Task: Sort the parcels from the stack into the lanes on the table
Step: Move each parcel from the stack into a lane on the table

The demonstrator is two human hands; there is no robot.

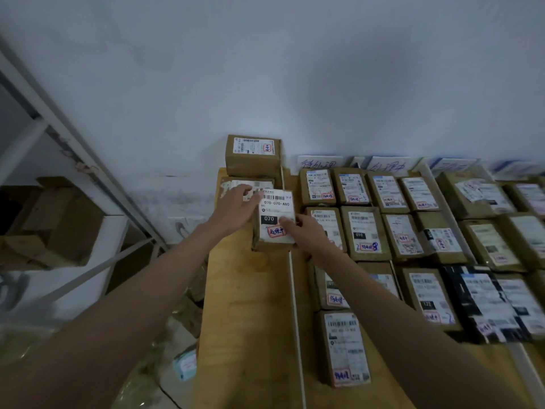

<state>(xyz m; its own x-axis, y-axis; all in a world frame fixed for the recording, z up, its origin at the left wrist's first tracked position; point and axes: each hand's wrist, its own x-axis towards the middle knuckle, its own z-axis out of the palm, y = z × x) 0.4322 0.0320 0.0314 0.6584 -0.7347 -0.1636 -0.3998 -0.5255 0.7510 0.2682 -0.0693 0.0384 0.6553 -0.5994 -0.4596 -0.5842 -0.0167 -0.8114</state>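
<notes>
A brown parcel (275, 208) with a white label reading 070 sits at the far left part of the wooden table (247, 305). My left hand (236, 208) grips its left side, and my right hand (306, 231) grips its right side with the thumb on the label. Behind it is the stack: a flat parcel (233, 183) partly hidden by my left hand, and a taller box (253, 156) against the wall. To the right, rows of labelled parcels (364, 231) fill lanes split by white strips (296, 305).
Handwritten lane signs (318, 164) lean on the wall behind the rows. A metal shelf (59, 137) with an open carton (56, 219) stands at the left. Plastic wrap and a small light-blue packet (185, 364) lie on the floor beside the table.
</notes>
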